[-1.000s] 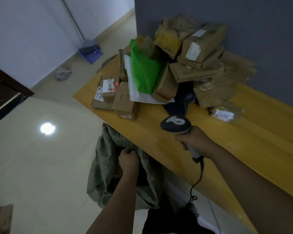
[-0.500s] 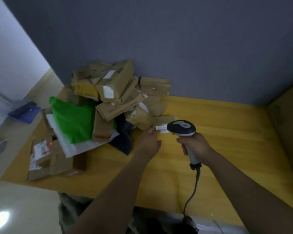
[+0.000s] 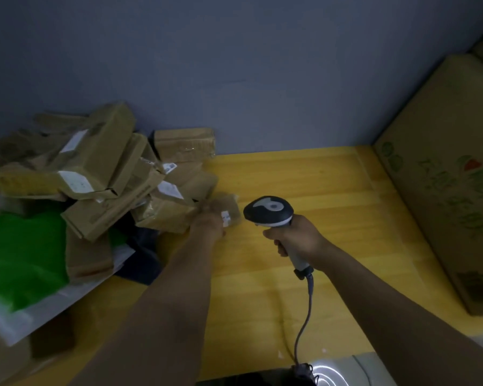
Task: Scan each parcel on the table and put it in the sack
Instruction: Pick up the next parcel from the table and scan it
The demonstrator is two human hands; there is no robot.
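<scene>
At mid-frame the left hand [image 3: 208, 222] grips a small brown parcel [image 3: 227, 209] at the pile's right edge, while the right hand [image 3: 297, 238] holds the scanner [image 3: 268, 211] just right of it

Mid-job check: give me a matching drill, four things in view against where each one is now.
Things: 1 scanner; 2 small parcel; 3 green bag; 4 carton.
Places: A far right; B in the left hand; C in the right hand; D far left, beside the pile.
Pairs: 1-C; 2-B; 3-D; 4-A.
</scene>
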